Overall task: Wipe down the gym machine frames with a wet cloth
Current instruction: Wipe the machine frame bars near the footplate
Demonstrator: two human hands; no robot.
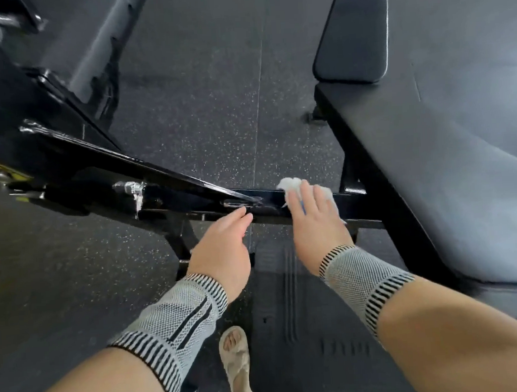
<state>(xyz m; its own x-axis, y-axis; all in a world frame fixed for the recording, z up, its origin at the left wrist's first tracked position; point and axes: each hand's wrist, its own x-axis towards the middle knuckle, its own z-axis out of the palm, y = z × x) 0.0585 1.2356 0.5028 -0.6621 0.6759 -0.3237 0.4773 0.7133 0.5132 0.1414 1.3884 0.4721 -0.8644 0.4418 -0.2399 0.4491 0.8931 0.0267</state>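
A black gym machine frame bar [173,201] runs across the middle of the view, low over the floor. My right hand [313,219] presses a white cloth [290,185] flat onto the bar near where it meets the bench support, fingers straight over the cloth. My left hand [224,246] hovers just in front of the bar beside a joint, fingers relaxed, fingertips at the bar's edge and holding nothing. Both wrists wear grey striped knit supports.
A black padded bench [448,160] with a raised pad [353,35] fills the right side. A slanted strut [103,150] joins the bar from the left. Speckled rubber floor [210,114] lies beyond. A black footplate [313,328] and my sandalled foot [235,357] are below.
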